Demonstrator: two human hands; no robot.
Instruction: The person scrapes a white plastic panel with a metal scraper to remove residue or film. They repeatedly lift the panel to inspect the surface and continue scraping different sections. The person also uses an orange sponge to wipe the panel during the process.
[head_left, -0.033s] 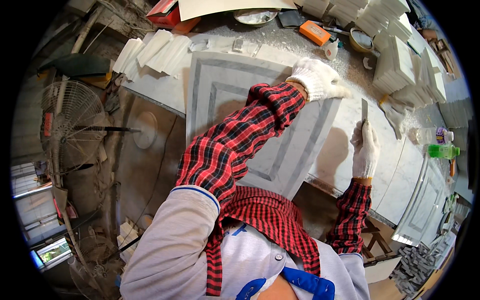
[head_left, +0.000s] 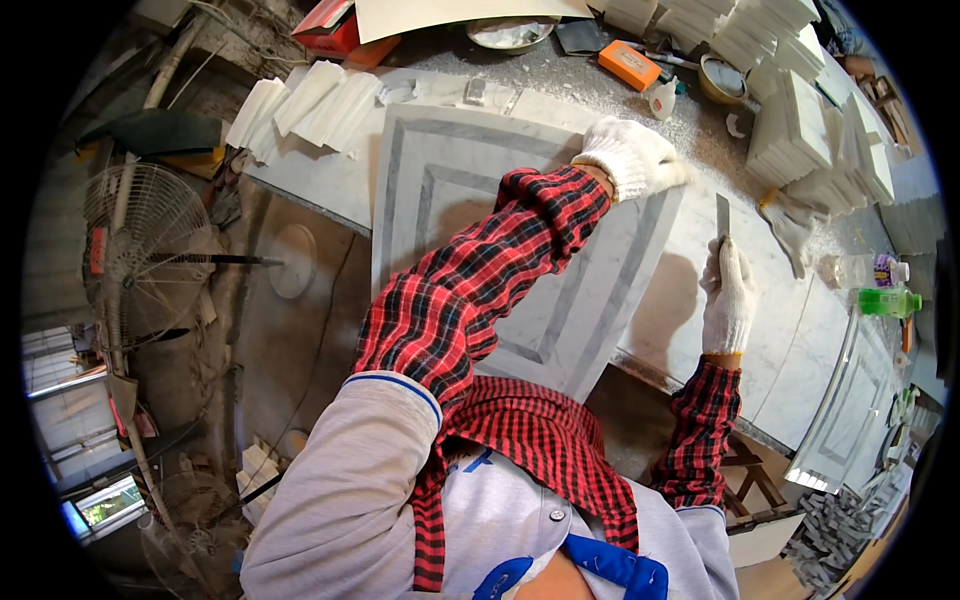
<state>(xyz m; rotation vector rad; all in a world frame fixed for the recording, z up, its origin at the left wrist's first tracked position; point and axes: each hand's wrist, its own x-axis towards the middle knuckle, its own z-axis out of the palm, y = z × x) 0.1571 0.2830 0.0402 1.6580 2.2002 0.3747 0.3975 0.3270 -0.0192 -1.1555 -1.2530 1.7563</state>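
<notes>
A grey-and-white marble panel (head_left: 500, 240) with darker inlaid bands lies in front of me, overhanging the worktop's near edge. My left hand (head_left: 628, 158), in a white knit glove, is at the panel's far right corner. Its fingers are bent and closed on the edge there; their tips are partly hidden. My left forearm, in a red-and-black checked sleeve, crosses over the panel. To the right of the panel, my right hand (head_left: 729, 300), also gloved, is closed around a thin flat metal blade (head_left: 723, 215) that points away from me.
White tile stacks (head_left: 790, 130) stand at the far right, with more pieces (head_left: 315, 100) at the far left. An orange box (head_left: 629, 65), a bowl (head_left: 722, 80), loose gloves (head_left: 790, 230) and a green bottle (head_left: 888, 301) lie about. A fan (head_left: 145, 250) stands at left.
My right hand and the blade have shifted very slightly to the left. My left hand and the panel stay almost where they were.
</notes>
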